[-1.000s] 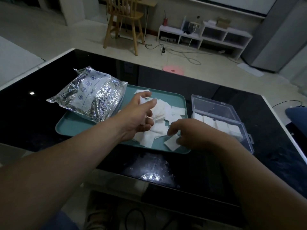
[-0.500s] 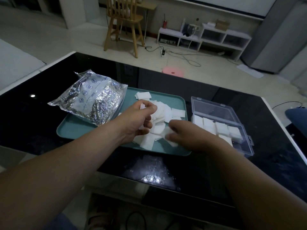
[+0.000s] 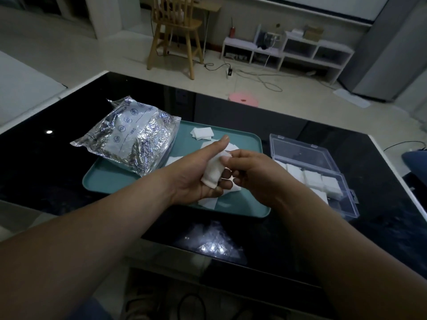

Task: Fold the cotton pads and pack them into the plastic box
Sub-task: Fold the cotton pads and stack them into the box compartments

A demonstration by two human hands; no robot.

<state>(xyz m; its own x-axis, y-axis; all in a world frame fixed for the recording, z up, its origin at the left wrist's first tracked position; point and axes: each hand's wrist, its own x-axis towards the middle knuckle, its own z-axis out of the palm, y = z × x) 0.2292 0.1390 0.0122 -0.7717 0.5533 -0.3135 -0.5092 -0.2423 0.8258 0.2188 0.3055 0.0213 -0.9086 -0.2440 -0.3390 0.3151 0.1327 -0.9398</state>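
Both hands are on one cotton pad (image 3: 213,172), held up over the middle of the teal tray (image 3: 104,189). The left hand (image 3: 196,176) has its fingers curled with the pad draped over them and the thumb sticking straight out. The right hand (image 3: 253,173) is pinching the pad's top edge between thumb and fingertips, with the rest of its fingers curled in.

The clear plastic box (image 3: 302,150) sits just off the tray's right edge on the black counter (image 3: 46,172), lid flipped open, with a row of folded pads (image 3: 310,179) inside. Its near end is partly behind the right wrist.

Loose pads (image 3: 202,133) are scattered on the tray, mostly hidden behind the hands, so no idea how many. A crinkly foil bag (image 3: 136,139) hangs over the tray's far-left corner. The only word I can read on it is "Date"; the rest is little round symbols too small to make out.
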